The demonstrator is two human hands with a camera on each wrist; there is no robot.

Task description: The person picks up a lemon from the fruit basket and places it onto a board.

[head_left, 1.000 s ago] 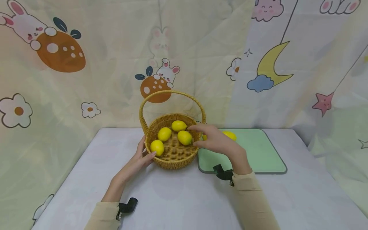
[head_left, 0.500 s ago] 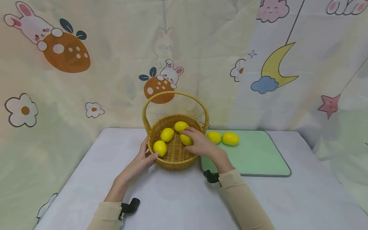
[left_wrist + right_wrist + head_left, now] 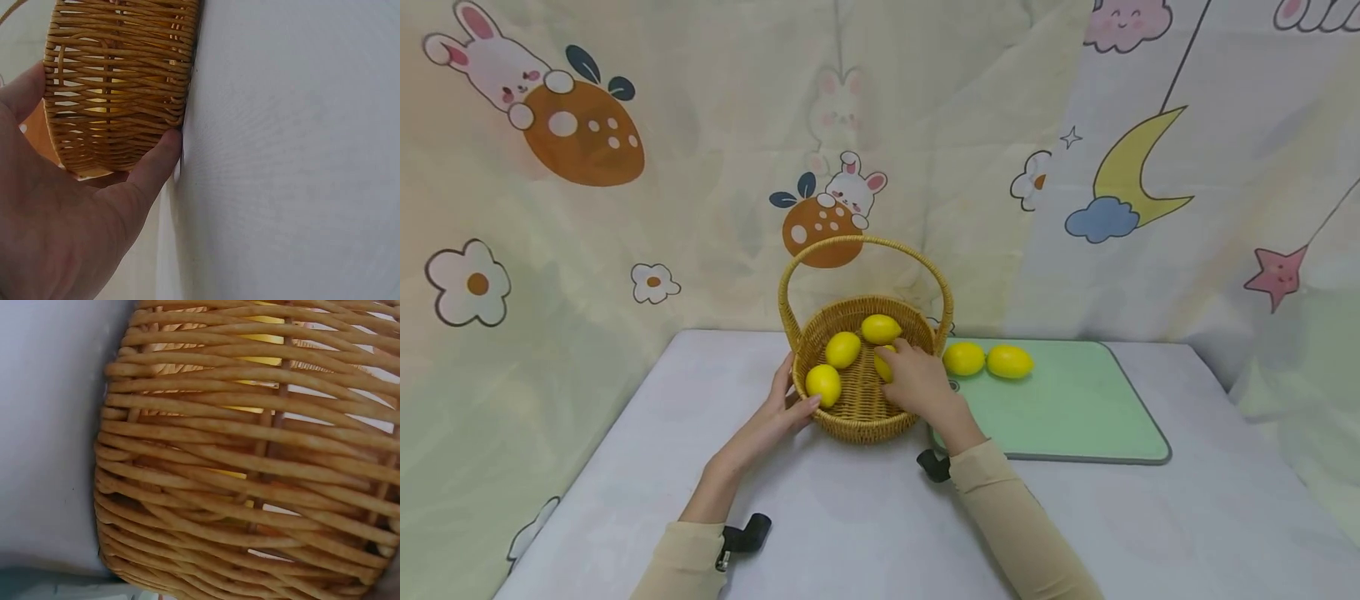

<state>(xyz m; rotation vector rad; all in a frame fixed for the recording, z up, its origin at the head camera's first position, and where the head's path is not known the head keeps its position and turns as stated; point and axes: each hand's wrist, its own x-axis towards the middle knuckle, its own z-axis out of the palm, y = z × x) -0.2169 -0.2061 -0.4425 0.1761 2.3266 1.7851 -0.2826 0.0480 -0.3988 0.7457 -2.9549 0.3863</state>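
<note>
A wicker basket (image 3: pixel 865 429) with a tall arched handle stands at the table's far middle. My left hand (image 3: pixel 778 408) holds its left side, thumb at the rim; in the left wrist view the fingers spread along the woven wall (image 3: pixel 119 81). Inside the basket, my right hand (image 3: pixel 921 383) has its fingers curled about a lemon (image 3: pixel 883 365), which they partly hide. Three other lemons lie there: one at the front left (image 3: pixel 823 385), another (image 3: pixel 843 350) behind it, and a third (image 3: pixel 881 328) at the back. In the right wrist view the basket wall (image 3: pixel 250 437) hides the hand.
Right of the basket lies a pale green cutting board (image 3: pixel 1075 408) with a grey edge. Two lemons, one (image 3: pixel 964 359) nearer the basket and one (image 3: pixel 1010 362) beside it, rest near its back edge. A white cloth covers the table (image 3: pixel 850 525); a printed curtain hangs behind.
My right hand has moved left and down into the basket, from its right rim to the lemon there. The two lemons on the board are uncovered now. The left hand keeps its hold.
</note>
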